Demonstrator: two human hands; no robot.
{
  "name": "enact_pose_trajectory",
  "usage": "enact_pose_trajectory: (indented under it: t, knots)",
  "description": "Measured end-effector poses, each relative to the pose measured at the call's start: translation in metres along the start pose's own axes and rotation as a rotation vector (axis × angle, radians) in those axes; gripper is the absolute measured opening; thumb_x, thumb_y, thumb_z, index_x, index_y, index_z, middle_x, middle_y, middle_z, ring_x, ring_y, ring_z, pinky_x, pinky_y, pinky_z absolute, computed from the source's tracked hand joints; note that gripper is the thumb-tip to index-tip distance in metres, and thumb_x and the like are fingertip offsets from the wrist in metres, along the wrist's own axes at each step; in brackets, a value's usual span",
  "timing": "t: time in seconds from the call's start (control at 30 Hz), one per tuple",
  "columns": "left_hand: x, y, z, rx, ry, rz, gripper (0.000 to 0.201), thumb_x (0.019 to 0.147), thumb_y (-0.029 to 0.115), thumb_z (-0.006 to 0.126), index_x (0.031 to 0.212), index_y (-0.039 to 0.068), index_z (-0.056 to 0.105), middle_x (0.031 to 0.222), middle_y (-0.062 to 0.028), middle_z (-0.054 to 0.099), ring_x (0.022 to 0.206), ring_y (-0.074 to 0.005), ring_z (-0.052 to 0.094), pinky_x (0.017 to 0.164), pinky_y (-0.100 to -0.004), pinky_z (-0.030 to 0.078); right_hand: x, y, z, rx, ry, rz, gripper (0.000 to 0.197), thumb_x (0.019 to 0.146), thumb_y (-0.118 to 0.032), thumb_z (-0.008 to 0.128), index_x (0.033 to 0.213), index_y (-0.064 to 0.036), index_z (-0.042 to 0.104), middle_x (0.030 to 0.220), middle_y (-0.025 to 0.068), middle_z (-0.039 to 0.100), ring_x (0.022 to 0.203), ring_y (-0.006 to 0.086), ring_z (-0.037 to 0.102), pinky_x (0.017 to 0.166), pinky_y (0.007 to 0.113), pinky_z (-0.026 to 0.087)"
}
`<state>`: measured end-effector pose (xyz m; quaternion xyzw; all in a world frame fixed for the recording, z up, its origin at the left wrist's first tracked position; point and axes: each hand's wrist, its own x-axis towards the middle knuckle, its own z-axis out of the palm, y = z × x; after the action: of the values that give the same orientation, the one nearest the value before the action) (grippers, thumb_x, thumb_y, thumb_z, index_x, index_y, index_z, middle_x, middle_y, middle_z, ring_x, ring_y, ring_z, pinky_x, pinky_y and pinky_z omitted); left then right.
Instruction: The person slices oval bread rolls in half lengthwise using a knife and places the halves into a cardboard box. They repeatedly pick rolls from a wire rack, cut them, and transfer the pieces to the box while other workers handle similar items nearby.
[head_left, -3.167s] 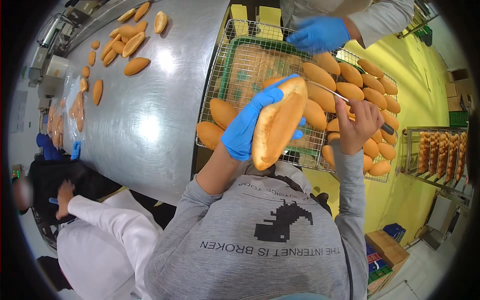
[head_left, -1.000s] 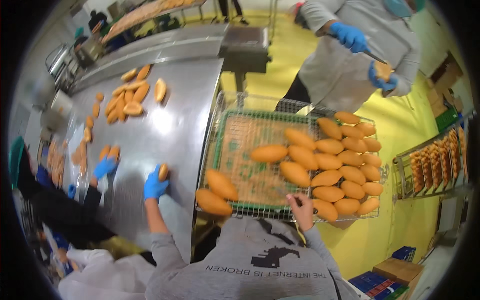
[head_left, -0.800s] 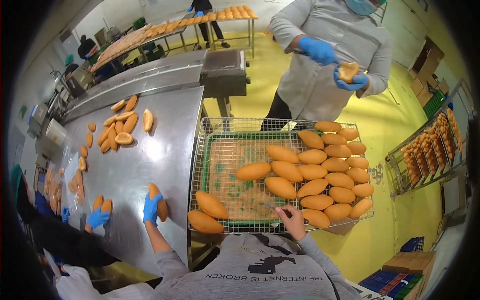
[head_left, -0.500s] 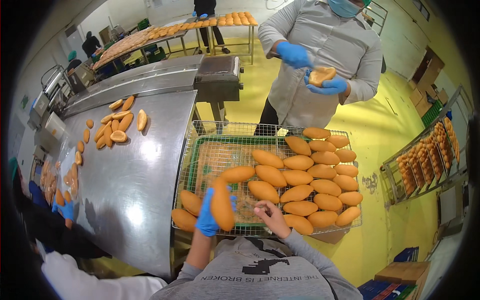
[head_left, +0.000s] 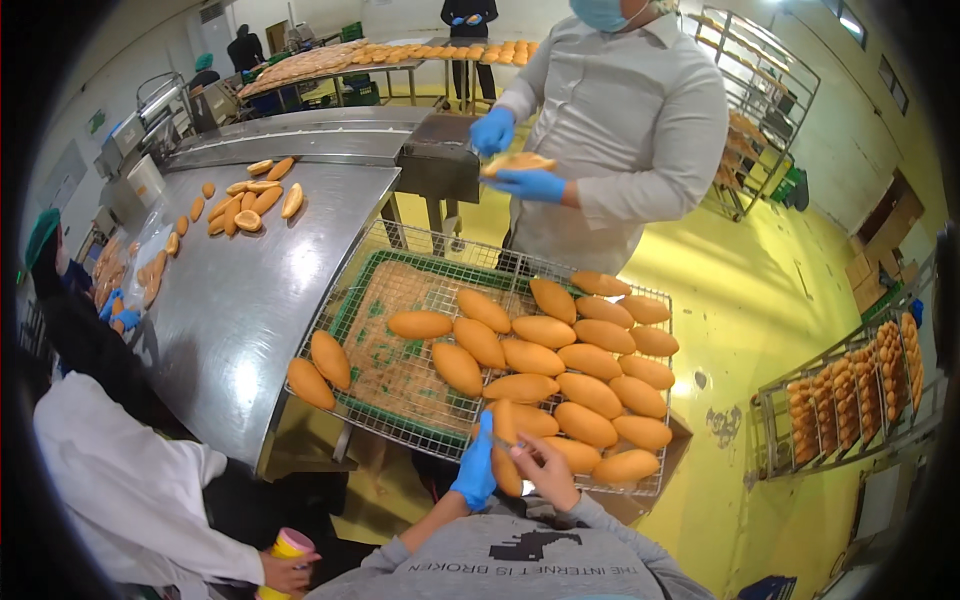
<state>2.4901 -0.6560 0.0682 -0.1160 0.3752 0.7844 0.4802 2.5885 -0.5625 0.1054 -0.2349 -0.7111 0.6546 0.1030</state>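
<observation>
My left hand (head_left: 477, 468), in a blue glove, is wrapped round an oval golden bread roll (head_left: 505, 422) held upright at the near edge of the wire rack (head_left: 400, 432). My bare right hand (head_left: 548, 474) is closed against the same roll, its fingertips across the middle. Whatever is pinched in those fingers is too small and hidden to make out. Many similar bread rolls (head_left: 586, 424) lie in rows over the rack's right half, and two more rolls (head_left: 330, 360) rest at its left edge. A green-rimmed tray (head_left: 362, 285) with crumbs shows under the wires.
At the left, a steel table (head_left: 240, 290) carries a pile of rolls (head_left: 245, 205). Across the rack a person (head_left: 620, 140) in blue gloves holds a split roll (head_left: 520, 165). Near left, a white sleeve (head_left: 130, 480) reaches toward a pink-and-yellow cup (head_left: 292, 545). A loaded trolley (head_left: 850, 390) stands at right.
My left hand has carried its roll rightward to my right hand, which now touches it. The view has shifted. The person opposite has lowered the split roll. The cup has come into view.
</observation>
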Motion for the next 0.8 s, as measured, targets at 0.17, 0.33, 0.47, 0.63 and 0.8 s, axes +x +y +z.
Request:
enact_pose_trajectory:
  t: [0.17,0.33,0.47,0.63,0.8]
  knots:
    - [-0.020,-0.013,0.000,-0.164,-0.197,-0.099,0.050,0.090,0.047,0.051,0.126,0.013,0.044,0.108,-0.0085,0.055,0.093,-0.0197,0.059,0.080,-0.0343,0.051,-0.013,-0.015,-0.018,0.074,-0.220,0.039,0.042,0.090,-0.019,0.059,0.126,-0.0003,0.050,0.083,-0.0025,0.054,0.076,0.0035,0.049,0.065,0.018,0.040]
    - [-0.034,-0.017,0.012,-0.287,-0.225,0.003,0.056,0.089,0.052,0.047,0.129,0.013,0.041,0.111,-0.0129,0.055,0.099,-0.0246,0.058,0.084,-0.0391,0.051,-0.022,-0.002,-0.025,0.057,-0.035,-0.145,0.026,0.085,-0.021,0.065,0.101,-0.0013,0.062,0.085,0.0076,0.064,0.073,0.0151,0.059,0.066,0.028,0.045]
    - [-0.047,-0.001,0.044,-0.348,-0.271,-0.026,0.056,0.091,0.056,0.039,0.130,0.016,0.039,0.114,-0.0167,0.054,0.095,-0.0308,0.059,0.078,-0.0461,0.053,-0.027,-0.016,-0.056,-0.344,0.180,-0.326,0.022,0.080,-0.021,0.068,0.077,-0.0006,0.063,0.069,0.0098,0.062,0.064,0.0224,0.058,0.061,0.032,0.044]
    - [-0.039,0.009,0.059,-0.338,-0.420,0.003,0.057,0.092,0.054,0.038,0.132,0.013,0.037,0.114,-0.0193,0.053,0.092,-0.0334,0.060,0.076,-0.0466,0.054,-0.027,-0.022,-0.081,-0.390,0.272,-0.302,0.019,0.079,-0.023,0.069,0.075,-0.0056,0.061,0.066,0.0049,0.059,0.066,0.0191,0.054,0.072,0.033,0.034]
    - [-0.037,0.019,0.076,-0.304,-0.463,0.059,0.056,0.093,0.052,0.039,0.130,0.010,0.039,0.112,-0.0196,0.054,0.090,-0.0328,0.060,0.077,-0.0460,0.052,-0.036,-0.033,-0.085,-0.559,0.270,-0.482,0.021,0.077,-0.025,0.070,0.074,-0.0067,0.059,0.063,0.0021,0.056,0.064,0.0186,0.052,0.073,0.032,0.033]
